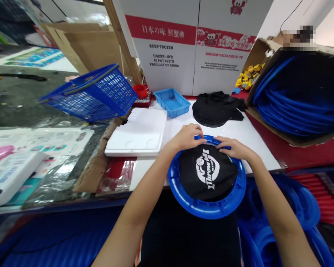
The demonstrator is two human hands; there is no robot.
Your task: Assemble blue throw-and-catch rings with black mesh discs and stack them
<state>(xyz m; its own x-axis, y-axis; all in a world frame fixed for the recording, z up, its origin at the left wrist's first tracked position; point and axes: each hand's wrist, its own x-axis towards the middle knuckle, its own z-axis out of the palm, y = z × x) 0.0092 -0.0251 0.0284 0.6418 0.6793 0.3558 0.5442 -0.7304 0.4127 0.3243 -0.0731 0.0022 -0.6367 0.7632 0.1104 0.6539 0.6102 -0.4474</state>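
A blue plastic ring [206,209] rests at the near edge of the white table top [256,129], tilted toward me. A round black cloth [207,172] with a white "Throw" logo lies stretched inside it. My left hand [187,136] curls over the far rim of the ring, fingers closed on rim and cloth edge. My right hand [233,147] presses on the far rim just to the right, fingers bent down on the cloth edge. Both hands nearly touch.
A pile of black cloths [215,107] lies behind the hands. A small blue tray [172,102], white foam slab [137,131] and tilted blue basket [91,92] stand left. A box of blue rings [297,96] sits right; more rings [295,215] lie below.
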